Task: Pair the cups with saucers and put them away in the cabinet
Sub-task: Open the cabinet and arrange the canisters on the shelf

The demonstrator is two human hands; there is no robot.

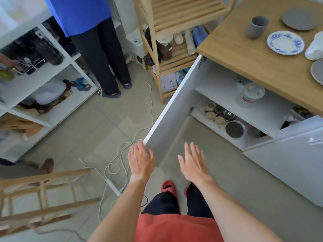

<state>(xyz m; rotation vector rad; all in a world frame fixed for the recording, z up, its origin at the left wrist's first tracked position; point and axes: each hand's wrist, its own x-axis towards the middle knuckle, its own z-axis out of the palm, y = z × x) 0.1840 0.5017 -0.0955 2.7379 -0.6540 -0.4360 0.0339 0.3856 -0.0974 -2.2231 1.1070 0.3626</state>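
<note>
The white cabinet door (176, 109) stands swung wide open. My left hand (140, 158) rests its fingers on the door's outer edge and holds nothing. My right hand (193, 162) hovers flat and open in front of the cabinet, fingers spread. On the wooden counter (244, 56) stand a grey cup (257, 27), a grey saucer (299, 19), a blue-patterned saucer (285, 43), a white cup (315, 48) and part of another grey saucer (318, 70) at the right edge. Several small cups (212, 114) sit on the lower cabinet shelf (206, 124).
A white tub (250, 95) sits on the upper cabinet shelf, and dark pans (234, 128) on the lower one. Another person (97, 49) stands at the back left by white shelving (52, 95). A wooden rack (167, 49), white cables (122, 151) on the floor and a wooden chair (38, 194) crowd the space.
</note>
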